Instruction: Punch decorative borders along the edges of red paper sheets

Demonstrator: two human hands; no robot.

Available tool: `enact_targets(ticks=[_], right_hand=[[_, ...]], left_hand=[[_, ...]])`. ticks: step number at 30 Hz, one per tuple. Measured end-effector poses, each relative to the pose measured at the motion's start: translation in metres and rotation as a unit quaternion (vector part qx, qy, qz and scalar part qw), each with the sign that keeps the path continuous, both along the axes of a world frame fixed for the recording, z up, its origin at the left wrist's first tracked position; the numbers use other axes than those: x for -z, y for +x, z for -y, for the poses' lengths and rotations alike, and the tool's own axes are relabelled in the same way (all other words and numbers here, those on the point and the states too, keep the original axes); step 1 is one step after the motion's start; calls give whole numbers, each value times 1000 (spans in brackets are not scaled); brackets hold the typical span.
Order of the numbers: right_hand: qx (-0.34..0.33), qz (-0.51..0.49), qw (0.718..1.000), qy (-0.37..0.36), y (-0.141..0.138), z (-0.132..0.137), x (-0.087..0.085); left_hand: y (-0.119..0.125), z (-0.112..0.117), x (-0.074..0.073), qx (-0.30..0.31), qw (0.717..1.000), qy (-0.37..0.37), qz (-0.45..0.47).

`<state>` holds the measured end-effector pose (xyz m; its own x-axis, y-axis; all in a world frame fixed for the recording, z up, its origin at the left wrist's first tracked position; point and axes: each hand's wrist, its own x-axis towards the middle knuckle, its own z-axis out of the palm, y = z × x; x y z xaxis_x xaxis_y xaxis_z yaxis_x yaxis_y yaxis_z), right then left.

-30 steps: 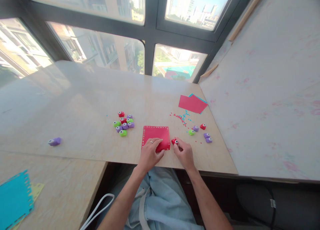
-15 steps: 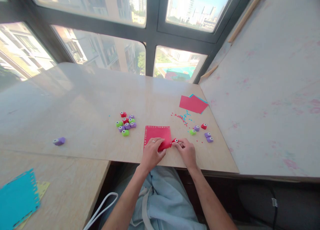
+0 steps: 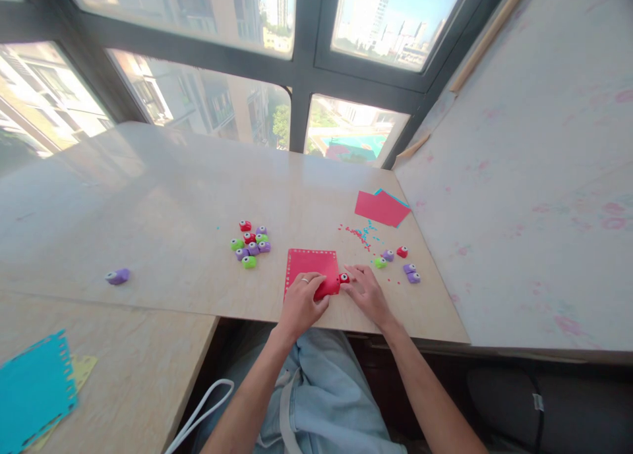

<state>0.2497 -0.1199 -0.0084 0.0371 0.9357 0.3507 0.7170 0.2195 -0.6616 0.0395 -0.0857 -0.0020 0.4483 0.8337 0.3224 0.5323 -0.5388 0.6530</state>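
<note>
Sheet (image 3: 310,263) lies under left hand (image 3: 301,302), red punch (image 3: 345,278) at sheet's edge

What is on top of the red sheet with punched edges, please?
The left hand is on the red sheet; the part beneath the hand cannot be seen.

A bright red sheet of paper (image 3: 310,263), roughly square, lies flat near the front edge of a pale tabletop (image 3: 188,210), rows of small punched holes lining its top and left sides, its lower left corner hidden. At its right edge sits a small red craft punch (image 3: 345,278), its white-and-black, eye-like button facing up.
</note>
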Motion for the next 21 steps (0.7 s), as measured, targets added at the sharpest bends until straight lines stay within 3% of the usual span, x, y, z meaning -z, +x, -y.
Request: enact_targets(ticks=[7,21], right_hand=[[-46,16,999,-11,5,-6,1],[-46,-25,998,-25,10,-3,7]], left_hand=[[2,6,1,-30,999,28,-25],[2,7,1,-33,998,29,-42]])
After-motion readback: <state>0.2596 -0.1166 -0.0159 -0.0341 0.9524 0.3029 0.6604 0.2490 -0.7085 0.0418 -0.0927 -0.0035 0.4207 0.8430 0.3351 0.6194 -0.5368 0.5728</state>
